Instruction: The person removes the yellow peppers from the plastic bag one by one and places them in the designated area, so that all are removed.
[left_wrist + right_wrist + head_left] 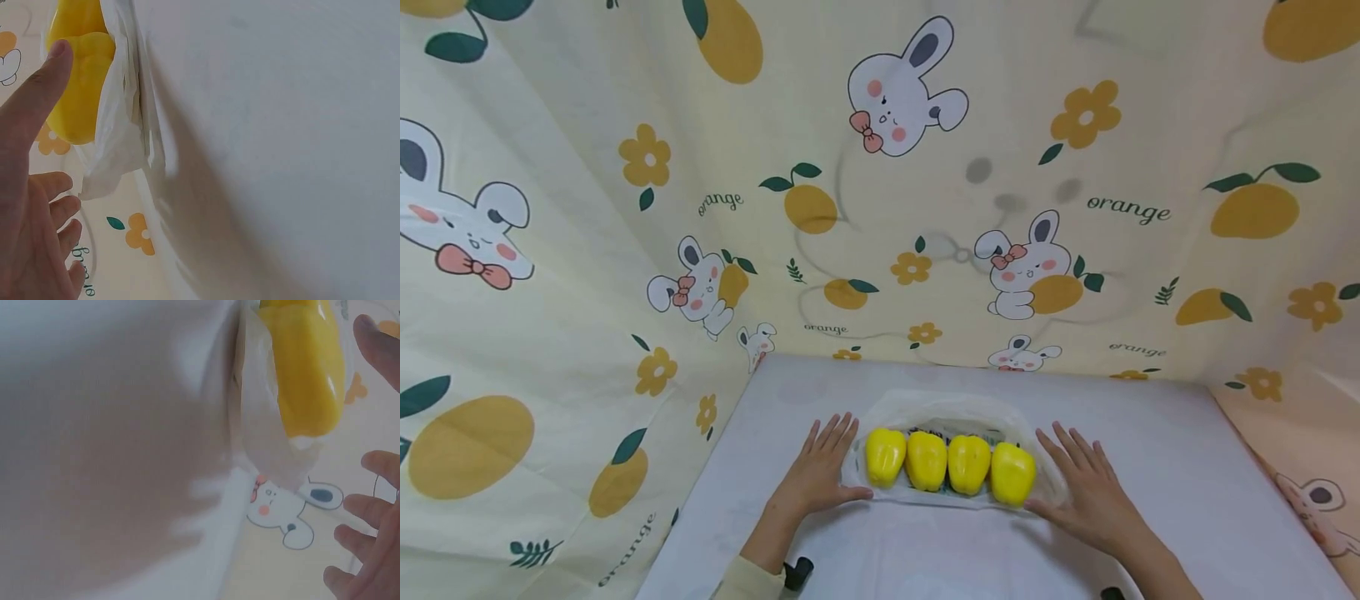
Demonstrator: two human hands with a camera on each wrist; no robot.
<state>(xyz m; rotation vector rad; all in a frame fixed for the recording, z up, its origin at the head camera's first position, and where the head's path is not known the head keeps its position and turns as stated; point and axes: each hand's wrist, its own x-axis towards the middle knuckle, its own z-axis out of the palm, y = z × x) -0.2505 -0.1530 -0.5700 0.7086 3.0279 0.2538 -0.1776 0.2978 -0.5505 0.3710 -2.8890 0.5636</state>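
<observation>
Several yellow bell peppers [927, 461] lie side by side in a row on a thin, whitish plastic bag [925, 407] with dark print. My left hand [820, 467] is spread at the left end of the row, its thumb tip by the bag's near left corner. At the right end, my right hand [1086, 487] is spread too, with the thumb close to the last pepper. Neither hand grips anything. In the left wrist view, the thumb overlaps a yellow pepper [81, 87]. The right wrist view shows the fingers apart from the end pepper [306, 369].
The bag rests on a white table [925, 550]. Behind and beside the table hangs a cream cloth [880, 250] printed with rabbits, oranges and flowers. A small black object [798, 573] shows by the left wrist.
</observation>
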